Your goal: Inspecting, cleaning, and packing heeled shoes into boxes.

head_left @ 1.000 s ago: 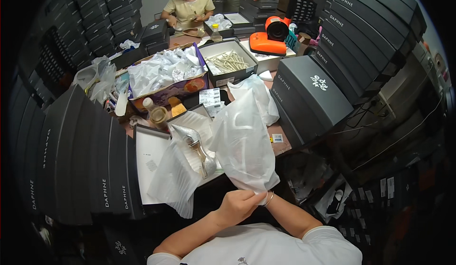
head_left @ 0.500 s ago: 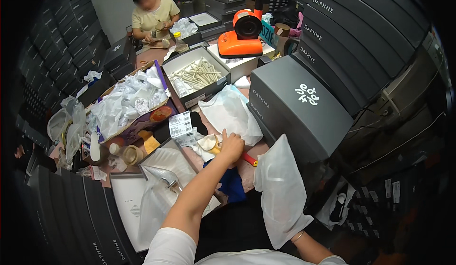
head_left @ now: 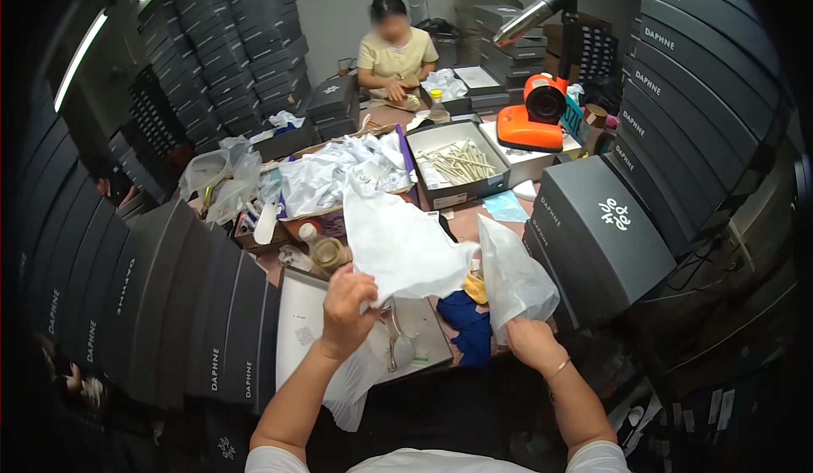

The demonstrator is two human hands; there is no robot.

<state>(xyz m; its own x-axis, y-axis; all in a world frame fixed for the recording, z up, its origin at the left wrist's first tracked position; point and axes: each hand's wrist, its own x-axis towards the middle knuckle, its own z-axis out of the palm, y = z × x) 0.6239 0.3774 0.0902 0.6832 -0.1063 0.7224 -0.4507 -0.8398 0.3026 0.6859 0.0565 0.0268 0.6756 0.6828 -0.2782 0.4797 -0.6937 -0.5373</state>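
A thin white sheet, like tissue paper (head_left: 402, 240), hangs spread out from my left hand (head_left: 349, 310), whose fingers are closed on its lower left corner. My right hand (head_left: 535, 343) grips the lower end of a translucent white bag (head_left: 512, 278), which stands upright; I cannot tell whether anything is inside. Below the sheet lies an open shoebox (head_left: 432, 337) with a silvery shoe (head_left: 398, 342) and white paper in it. Between my hands, a dark blue cloth (head_left: 466, 325) and a yellow cloth (head_left: 476, 285) lie on the table.
Stacked dark shoeboxes (head_left: 610, 236) rise at right, more at left (head_left: 152, 304). Behind the sheet are a carton of crumpled white paper (head_left: 406, 147), a box of pale sticks (head_left: 461, 193) and an orange machine (head_left: 529, 130). A person (head_left: 396, 58) in yellow works across the table.
My left hand has lifted the white sheet off the table and drawn it left and nearer. My right hand has come up, still with the translucent bag. The view has tilted up and turned left.
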